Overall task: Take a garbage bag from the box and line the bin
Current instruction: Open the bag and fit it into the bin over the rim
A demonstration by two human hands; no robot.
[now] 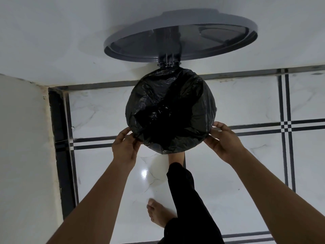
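Thin black garbage bag (170, 110) drapes over the pedal bin's rim, lid (181, 34) raised. Left hand (125, 147) and right hand (224, 143) pinch its near edge; limp, light, likely tear-prone, best gripped at the hem.

Garbage bag (168, 110): thin black plastic, crinkled, slight sheen. Lid (181, 32): smooth grey plastic, metal hinge (168, 62). Floor (228, 191): glossy marble-look tile.
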